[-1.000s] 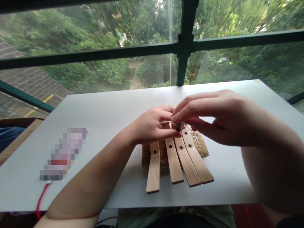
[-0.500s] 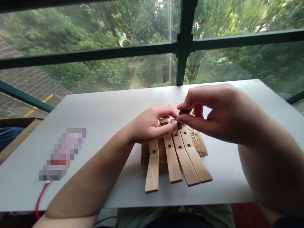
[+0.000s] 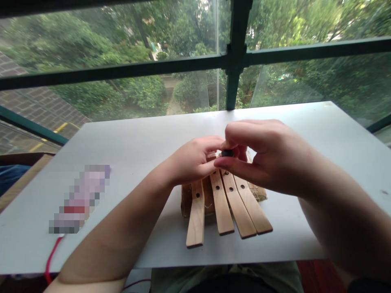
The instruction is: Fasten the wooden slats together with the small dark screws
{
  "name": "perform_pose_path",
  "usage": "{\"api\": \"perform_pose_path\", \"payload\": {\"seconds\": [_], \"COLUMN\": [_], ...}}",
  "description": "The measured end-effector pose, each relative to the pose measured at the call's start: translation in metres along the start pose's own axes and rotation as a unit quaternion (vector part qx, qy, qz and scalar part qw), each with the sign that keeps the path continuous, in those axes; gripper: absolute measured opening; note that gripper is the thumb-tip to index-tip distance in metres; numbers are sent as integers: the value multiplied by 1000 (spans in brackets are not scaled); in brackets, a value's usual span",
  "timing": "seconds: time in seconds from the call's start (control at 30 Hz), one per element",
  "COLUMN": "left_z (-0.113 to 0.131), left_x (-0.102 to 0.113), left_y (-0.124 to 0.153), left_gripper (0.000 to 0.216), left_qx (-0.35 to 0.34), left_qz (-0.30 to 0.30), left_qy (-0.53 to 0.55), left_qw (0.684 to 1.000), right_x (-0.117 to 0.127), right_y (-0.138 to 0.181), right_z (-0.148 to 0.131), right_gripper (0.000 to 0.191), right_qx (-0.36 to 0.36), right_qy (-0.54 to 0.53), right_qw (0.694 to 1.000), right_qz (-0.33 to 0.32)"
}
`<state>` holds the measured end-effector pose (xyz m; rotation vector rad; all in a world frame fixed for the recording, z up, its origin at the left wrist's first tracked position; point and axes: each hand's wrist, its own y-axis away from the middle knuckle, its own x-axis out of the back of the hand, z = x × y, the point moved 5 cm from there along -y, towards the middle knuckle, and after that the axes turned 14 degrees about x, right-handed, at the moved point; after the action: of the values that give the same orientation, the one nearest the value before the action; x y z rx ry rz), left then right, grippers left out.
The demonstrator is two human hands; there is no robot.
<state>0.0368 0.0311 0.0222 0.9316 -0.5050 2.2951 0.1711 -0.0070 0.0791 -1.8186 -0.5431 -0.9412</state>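
Several flat wooden slats [image 3: 226, 205] with small holes fan out toward me on the white table [image 3: 137, 146], lying over a clear plastic bag [image 3: 258, 193] of small parts. My left hand [image 3: 192, 160] presses the slats' far ends together, fingers closed over them. My right hand [image 3: 262, 156] hovers just above that joint, with thumb and fingers pinching a small dark piece [image 3: 227, 153], perhaps a bolt or nut. The slats' far ends are hidden under both hands.
A blurred-out oblong object [image 3: 81, 197] lies at the table's left, with a red cord [image 3: 50, 260] trailing off the front edge. A green-framed window [image 3: 235, 57] rises right behind the table. A cardboard box edge [image 3: 18, 175] shows at far left.
My right hand lifted the small dark piece off the slats, then came down and left over the joint. The left hand and the slats have barely shifted.
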Motion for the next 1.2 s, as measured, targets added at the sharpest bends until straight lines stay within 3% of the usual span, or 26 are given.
{"api": "perform_pose_path", "payload": {"seconds": [0.2, 0.33, 0.47, 0.77, 0.97, 1.2], "left_z": [4, 1, -2, 5, 6, 0], "left_x": [1, 0, 0, 0, -1, -1], "left_y": [0, 0, 0, 1, 1, 0], "left_gripper": [24, 18, 16, 22, 16, 16], "left_qx": [-10, -20, -45, -57, -68, -41], "left_qz": [3, -6, 7, 13, 19, 19], "left_qy": [-22, -25, -52, -84, -89, -83], "left_qw": [1000, 999, 998, 995, 994, 995], "right_x": [3, -4, -11, -5, -8, -16], "right_y": [4, 6, 3, 4, 3, 3], "right_z": [7, 8, 7, 13, 14, 9], "right_gripper": [14, 11, 15, 19, 22, 19], "right_qx": [-22, -8, 19, -22, -51, -57], "right_qy": [-34, -87, -103, -53, -22, -79], "right_qw": [999, 996, 992, 993, 993, 990], "right_qz": [5, -28, -64, -102, -104, -99]}}
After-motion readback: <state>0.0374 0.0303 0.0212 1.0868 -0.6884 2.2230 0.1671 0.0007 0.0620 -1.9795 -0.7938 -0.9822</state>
